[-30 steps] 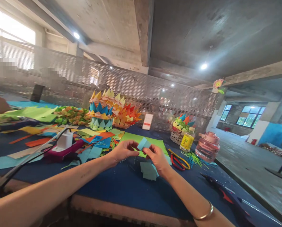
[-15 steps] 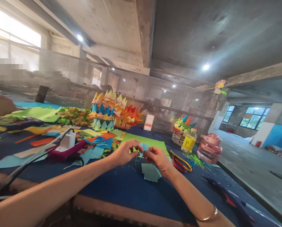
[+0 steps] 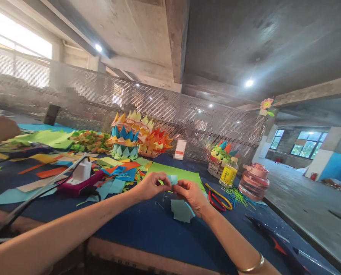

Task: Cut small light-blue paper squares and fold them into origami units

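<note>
Between my fingertips is a small piece of light blue paper (image 3: 173, 178), held up over the table. My left hand (image 3: 154, 186) pinches its left side with thumb and forefinger. From the right, my right hand (image 3: 191, 194) grips the lower edge, its fingers closed together. Below the right hand, more light blue paper pieces (image 3: 182, 211) lie on the dark blue tabletop. A green sheet (image 3: 184, 172) lies flat just behind both hands. Scissors (image 3: 219, 198) with red and yellow handles rest right of my right hand.
A pink water jug (image 3: 254, 181), a yellow-labelled bottle (image 3: 229, 172) and a glue gun (image 3: 273, 236) stand or lie at right. Folded-paper crowns (image 3: 126, 137) sit at the back. Left are paper scraps, a magenta power strip (image 3: 80, 183) with cables, and another person's hand (image 3: 1, 131).
My fingers have shifted slightly on the light blue paper, and less of it shows below the left fingertips. The other things lie as before.
</note>
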### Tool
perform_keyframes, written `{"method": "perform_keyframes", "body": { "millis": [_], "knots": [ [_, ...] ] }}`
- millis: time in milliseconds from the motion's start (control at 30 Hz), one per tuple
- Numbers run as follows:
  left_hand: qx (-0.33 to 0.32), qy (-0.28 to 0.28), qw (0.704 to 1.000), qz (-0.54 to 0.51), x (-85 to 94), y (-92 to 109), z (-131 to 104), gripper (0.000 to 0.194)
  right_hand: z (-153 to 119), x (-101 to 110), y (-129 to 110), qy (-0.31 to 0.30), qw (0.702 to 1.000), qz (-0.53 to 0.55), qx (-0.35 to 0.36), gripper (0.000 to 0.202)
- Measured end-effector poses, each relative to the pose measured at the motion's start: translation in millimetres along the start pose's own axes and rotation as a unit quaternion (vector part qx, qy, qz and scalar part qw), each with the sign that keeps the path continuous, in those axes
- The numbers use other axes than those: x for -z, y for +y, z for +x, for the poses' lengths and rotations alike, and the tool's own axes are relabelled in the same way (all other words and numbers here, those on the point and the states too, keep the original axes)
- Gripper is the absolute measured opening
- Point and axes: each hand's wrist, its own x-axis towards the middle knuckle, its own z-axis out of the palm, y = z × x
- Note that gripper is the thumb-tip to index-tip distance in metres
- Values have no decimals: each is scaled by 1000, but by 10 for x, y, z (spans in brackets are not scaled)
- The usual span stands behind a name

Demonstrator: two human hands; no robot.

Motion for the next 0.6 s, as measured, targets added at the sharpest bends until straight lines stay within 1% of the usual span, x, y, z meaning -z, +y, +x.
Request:
{"method": "perform_keyframes", "body": {
  "millis": [133,267,433,600],
  "knots": [
    [41,7,997,-60,1,-15,8,13,-2,7,21,-10,999,-43,8,25],
    [72,9,992,-106,-2,-17,15,14,-3,-2,34,-5,998,-67,21,23],
    [78,22,987,-139,-17,-18,14,16,-2,-29,40,-3,995,-94,31,24],
    [87,22,985,-148,-22,-23,15,16,7,-42,70,-4,994,-106,33,25]
  ]
}}
